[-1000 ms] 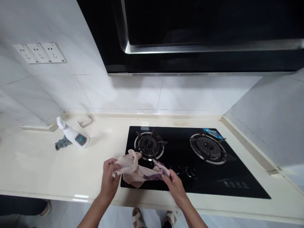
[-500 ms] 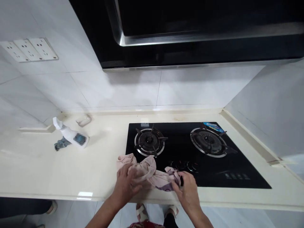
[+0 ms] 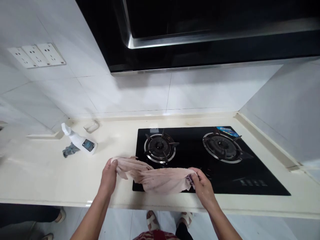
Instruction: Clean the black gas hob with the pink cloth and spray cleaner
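"One pale pink fabric cloth with a purple patterned end [image 3: 166, 180] is seen in the head view. By what is it held?"

"It is held by both bare hands. Its left end is gripped by the left hand [image 3: 109, 175], with the thumb pressed against the curled fingers and the fabric pinched between them. Its purple end is pinched by the right hand [image 3: 203, 190] in the same way, thumb against fingers."

"And where is the cloth placed?"

"It is stretched between the hands, loosely twisted and sagging in the middle, over the front left part of a black glass cooktop [image 3: 188, 143]. Its left end is held out over the cream-coloured countertop [image 3: 50, 176]. Whether the glass is touched by its lower edge cannot be told."

"What is shown behind it?"

"A round black left burner with a silver ring [image 3: 159, 147] is seen just behind the cloth; a matching right burner [image 3: 222, 147] is set well apart from it, with a blue printed sticker [image 3: 228, 131] beside it at the back corner."

"And to the left?"

"A white plastic spray bottle with a dark label [image 3: 82, 142] is seen lying tilted on the countertop, beside a crumpled blue-grey rag [image 3: 70, 150]. Behind the bottle, a small clear object [image 3: 91, 126] is seen; its exact kind cannot be made out."
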`<state>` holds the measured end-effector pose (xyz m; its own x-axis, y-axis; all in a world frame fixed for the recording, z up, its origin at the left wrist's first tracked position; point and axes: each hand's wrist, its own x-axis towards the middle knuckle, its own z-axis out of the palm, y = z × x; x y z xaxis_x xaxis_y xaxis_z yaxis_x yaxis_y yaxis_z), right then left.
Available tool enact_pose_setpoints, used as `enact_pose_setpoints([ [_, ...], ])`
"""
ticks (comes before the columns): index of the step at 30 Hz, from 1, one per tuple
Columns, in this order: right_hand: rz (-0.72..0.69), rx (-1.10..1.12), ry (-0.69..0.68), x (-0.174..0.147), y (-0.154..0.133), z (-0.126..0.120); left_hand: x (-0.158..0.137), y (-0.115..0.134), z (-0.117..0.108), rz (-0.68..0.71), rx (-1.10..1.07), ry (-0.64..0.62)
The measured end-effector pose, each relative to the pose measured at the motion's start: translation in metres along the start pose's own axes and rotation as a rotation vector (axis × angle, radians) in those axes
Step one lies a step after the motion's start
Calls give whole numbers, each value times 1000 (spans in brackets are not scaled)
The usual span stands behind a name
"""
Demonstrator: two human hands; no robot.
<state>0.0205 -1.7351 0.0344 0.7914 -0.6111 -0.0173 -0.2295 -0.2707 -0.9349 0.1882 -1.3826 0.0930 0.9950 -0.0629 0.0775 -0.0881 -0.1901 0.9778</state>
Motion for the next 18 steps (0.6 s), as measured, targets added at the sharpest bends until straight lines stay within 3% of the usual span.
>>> enact_pose_setpoints([
  [2,-12,80,19,-5,-11,-1,-7,13,0,-25,-144,-51],
  [4,-79,117,-63,-14,-14,2,-24,18,10,-16,-139,-221],
  [7,-173,-9,-385,-30,0,9,-60,8,34,-21,64,-612],
  [9,-213,-153,-465,-37,20,12,-81,-7,46,60,248,-754],
  [11,-261,-279,-341,-42,40,15,-95,-24,54,222,412,-697],
  [13,-305,-406,-164,-44,58,23,-99,-40,58,383,535,-535],
  [18,-382,-540,42,-47,72,80,-83,-74,88,523,747,-219],
])
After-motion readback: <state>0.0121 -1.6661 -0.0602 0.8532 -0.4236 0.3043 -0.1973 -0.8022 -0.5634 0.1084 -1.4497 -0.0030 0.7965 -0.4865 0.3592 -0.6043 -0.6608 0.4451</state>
